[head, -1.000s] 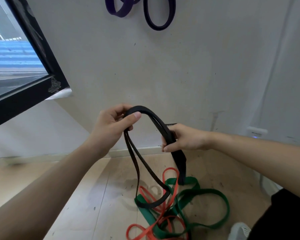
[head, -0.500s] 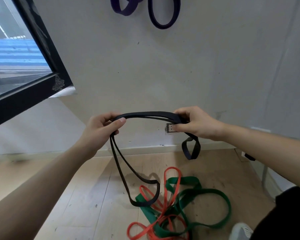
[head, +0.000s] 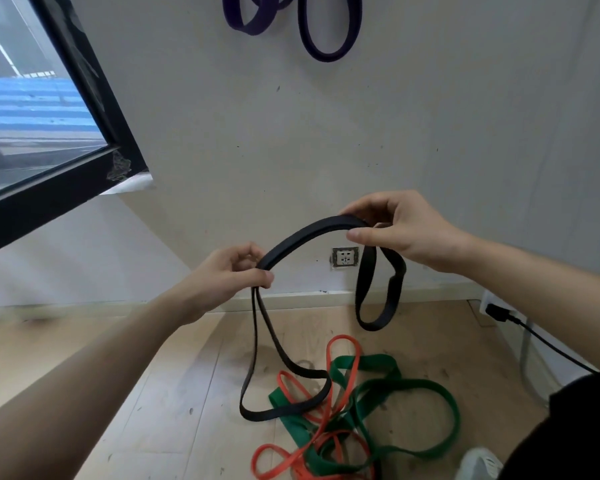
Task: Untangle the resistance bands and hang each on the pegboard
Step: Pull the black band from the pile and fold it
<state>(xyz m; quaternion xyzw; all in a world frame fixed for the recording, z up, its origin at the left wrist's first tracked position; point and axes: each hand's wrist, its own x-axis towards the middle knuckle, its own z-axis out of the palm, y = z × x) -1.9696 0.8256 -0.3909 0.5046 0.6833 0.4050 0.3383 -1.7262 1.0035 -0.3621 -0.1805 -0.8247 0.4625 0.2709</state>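
1. Left hand (head: 234, 273) and right hand (head: 404, 230) each pinch the black resistance band (head: 305, 233), doubled between them, loops hanging.
2. Green band (head: 368, 362) and orange band (head: 343, 337) lie tangled on the floor (head: 153, 393).
3. Purple bands (head: 326, 55) hang on the wall.

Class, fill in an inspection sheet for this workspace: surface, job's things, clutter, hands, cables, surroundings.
Surface: wood floor, scuffed.
Job's things: black band held up, its low loop on the green band; red band tangled with green on the floor; purple bands hang on the wall.
Clutter: nothing seen.
Hands: left hand and right hand both grip the black band.
Cables: black cable runs from a plug at right.
Surroundings: socket, window.
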